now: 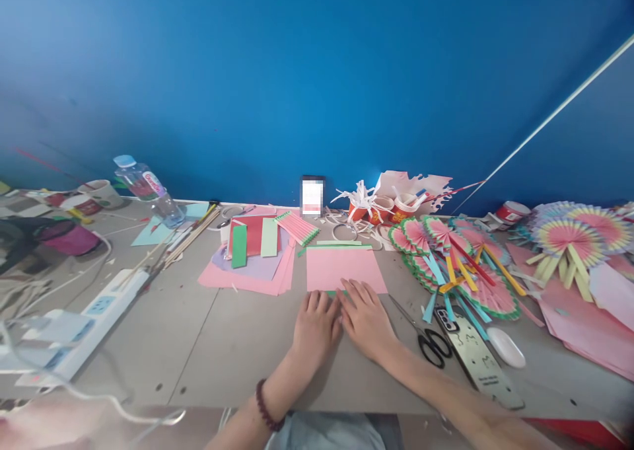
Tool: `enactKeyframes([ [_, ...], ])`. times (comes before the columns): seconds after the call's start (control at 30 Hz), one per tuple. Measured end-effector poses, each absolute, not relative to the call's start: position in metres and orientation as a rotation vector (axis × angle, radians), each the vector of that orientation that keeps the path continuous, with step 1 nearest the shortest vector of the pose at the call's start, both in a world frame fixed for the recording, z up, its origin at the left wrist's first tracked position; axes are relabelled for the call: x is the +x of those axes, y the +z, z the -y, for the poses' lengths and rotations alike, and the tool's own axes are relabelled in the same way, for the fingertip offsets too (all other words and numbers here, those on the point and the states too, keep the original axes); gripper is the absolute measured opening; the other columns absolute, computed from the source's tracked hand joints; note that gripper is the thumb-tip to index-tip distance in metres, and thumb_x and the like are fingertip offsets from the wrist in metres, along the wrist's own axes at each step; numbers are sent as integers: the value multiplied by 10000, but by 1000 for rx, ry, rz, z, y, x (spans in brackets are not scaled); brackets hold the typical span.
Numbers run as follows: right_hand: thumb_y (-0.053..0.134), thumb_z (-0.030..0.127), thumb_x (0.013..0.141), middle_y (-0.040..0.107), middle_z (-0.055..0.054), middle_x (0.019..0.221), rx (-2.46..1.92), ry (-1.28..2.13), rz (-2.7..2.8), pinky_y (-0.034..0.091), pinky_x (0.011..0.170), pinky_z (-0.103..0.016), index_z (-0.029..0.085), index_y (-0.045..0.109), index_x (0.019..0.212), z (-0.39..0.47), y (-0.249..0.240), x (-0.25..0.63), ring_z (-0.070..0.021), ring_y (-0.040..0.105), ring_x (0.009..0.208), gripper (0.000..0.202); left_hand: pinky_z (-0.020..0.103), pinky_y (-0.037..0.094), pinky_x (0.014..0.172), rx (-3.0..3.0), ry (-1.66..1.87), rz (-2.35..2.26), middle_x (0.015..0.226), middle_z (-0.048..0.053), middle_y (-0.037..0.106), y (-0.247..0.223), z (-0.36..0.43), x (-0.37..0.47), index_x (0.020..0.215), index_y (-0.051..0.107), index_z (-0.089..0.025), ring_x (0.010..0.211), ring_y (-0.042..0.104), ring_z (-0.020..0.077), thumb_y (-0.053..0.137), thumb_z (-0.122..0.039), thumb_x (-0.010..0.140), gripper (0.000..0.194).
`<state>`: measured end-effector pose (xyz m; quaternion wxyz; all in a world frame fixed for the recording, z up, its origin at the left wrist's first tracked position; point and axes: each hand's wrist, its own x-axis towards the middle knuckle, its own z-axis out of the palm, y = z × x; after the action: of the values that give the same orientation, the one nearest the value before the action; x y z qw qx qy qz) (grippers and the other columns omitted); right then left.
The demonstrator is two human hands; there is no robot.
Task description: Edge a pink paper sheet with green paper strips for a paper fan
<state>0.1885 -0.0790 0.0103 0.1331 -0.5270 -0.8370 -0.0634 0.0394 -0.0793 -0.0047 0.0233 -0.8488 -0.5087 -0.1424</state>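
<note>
A pink sheet of paper lies flat on the table in front of me, with green along its far and near edges. My left hand rests at its near edge, fingers lying side by side with their tips on the paper. Right beside it, my right hand lies palm down with outstretched fingers over the near edge. Both thumbs come close together, and my hands cover part of that edge. Black-handled scissors lie to the right of my right hand.
Left of the sheet is a stack of coloured papers, with a pleated pink strip behind. Paper fans, a phone and a white mouse lie right. A power strip and tilted bottle are left.
</note>
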Motion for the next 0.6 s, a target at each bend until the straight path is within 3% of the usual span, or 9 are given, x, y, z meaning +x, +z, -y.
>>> enactKeyframes([
  [0.23,416,279,901,385,-72,1444,-1695,-245,2357,185,1104,-468,196,541,1274,87,6,202,-259,313,1324,402,415,406,908,-2621,-475,1593,1118,87,537,-3,80,38,1317,449,-239,1084,458,265,467,-236,863,454],
  [0.6,445,213,864,557,-89,1289,-1842,-296,2191,258,1070,-482,198,610,1188,94,5,218,-270,434,1229,363,413,389,955,-2620,-517,1595,1155,96,543,-3,82,35,1333,431,-183,1111,464,255,434,-234,877,459],
])
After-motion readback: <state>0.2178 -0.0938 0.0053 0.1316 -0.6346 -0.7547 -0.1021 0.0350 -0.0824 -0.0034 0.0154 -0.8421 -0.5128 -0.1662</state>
